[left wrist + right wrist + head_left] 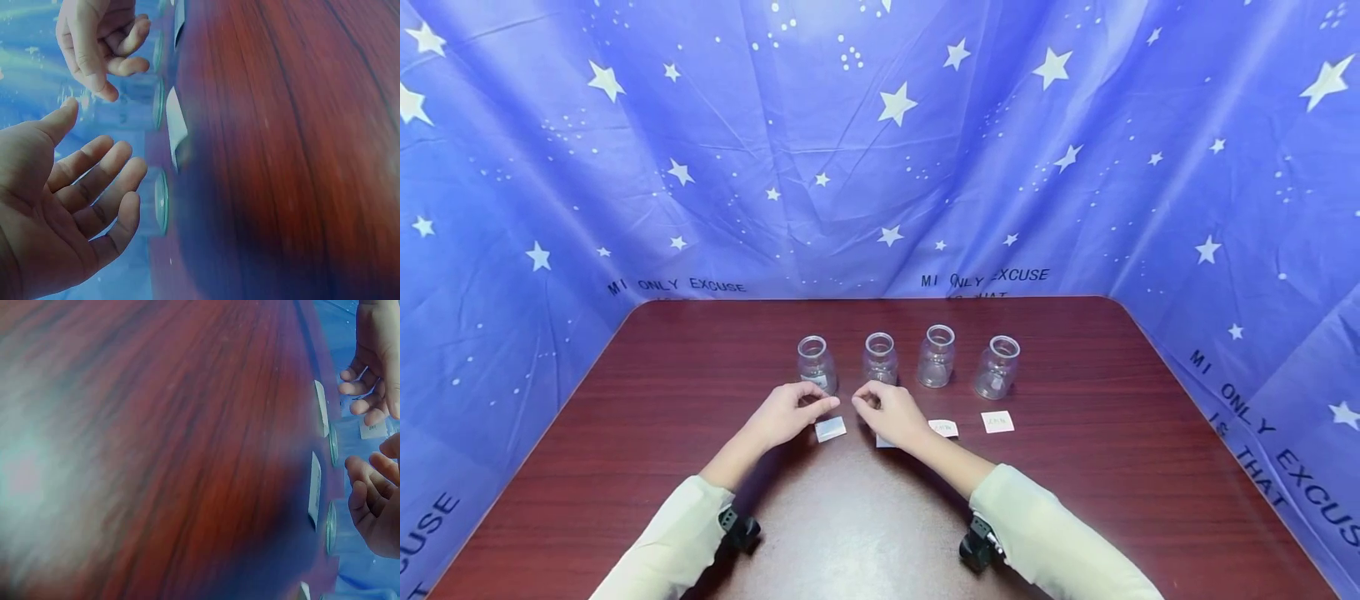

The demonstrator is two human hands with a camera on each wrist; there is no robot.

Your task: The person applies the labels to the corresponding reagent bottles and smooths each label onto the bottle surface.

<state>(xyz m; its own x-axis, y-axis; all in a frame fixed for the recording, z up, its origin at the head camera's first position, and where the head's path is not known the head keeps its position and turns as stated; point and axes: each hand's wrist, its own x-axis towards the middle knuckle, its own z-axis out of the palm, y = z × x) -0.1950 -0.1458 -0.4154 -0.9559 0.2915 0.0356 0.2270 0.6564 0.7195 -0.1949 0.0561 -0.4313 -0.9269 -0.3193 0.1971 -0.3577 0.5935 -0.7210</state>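
A clear glass jar stands leftmost in a row of several jars, and a small white label with dark print is on its side. My left hand is just in front of this jar, fingers loosely bent and holding nothing. Near the second jar, my right hand hovers with relaxed fingers, and no object shows in them. The two hands face each other with a gap between. A bluish-white paper piece lies beside the left hand; another paper piece is partly hidden under the right hand.
Two more glass jars, a third and a fourth, stand to the right. In front of them lie a printed white label and another label. The dark red wooden table ends at a blue star-patterned curtain.
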